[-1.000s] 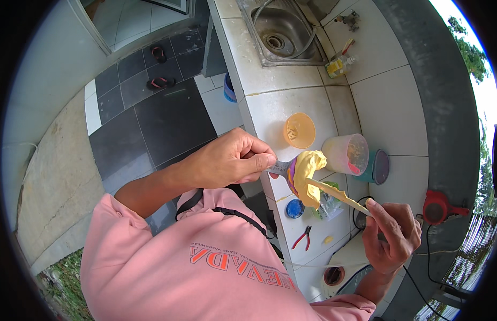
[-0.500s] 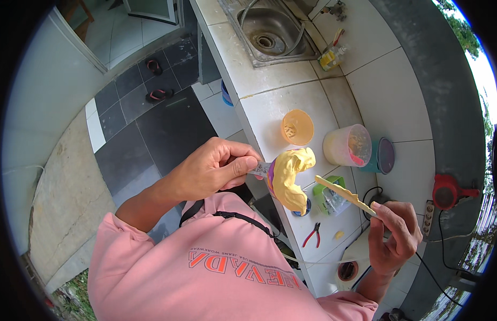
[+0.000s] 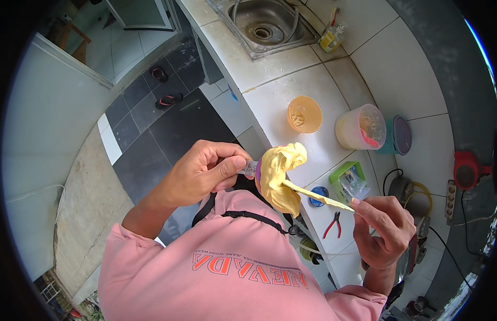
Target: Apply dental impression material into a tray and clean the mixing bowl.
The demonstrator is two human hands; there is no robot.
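Note:
My left hand [image 3: 208, 166] pinches the metal handle of a dental impression tray [image 3: 249, 168], holding it in the air in front of the shirt. A curved, thick layer of yellow paste [image 3: 275, 179] covers the tray, and a strip of purple material shows at its edge. In my right hand [image 3: 384, 230] is a thin spatula [image 3: 320, 199] coated with the same paste, gripped by its end between thumb and fingers. The spatula's far tip touches the paste on the tray.
On the white tiled counter stand an orange cup [image 3: 305, 115] with paste remains, a translucent tub [image 3: 360, 127] and a green basket [image 3: 348, 176]. Red-handled pliers [image 3: 332, 225] lie by a blue round item [image 3: 319, 196]. A metal sink [image 3: 264, 31] is at the far end.
My right hand has brought the spatula's tip leftward from beside the tray onto the yellow paste. My left hand still holds the tray. The view has shifted slightly.

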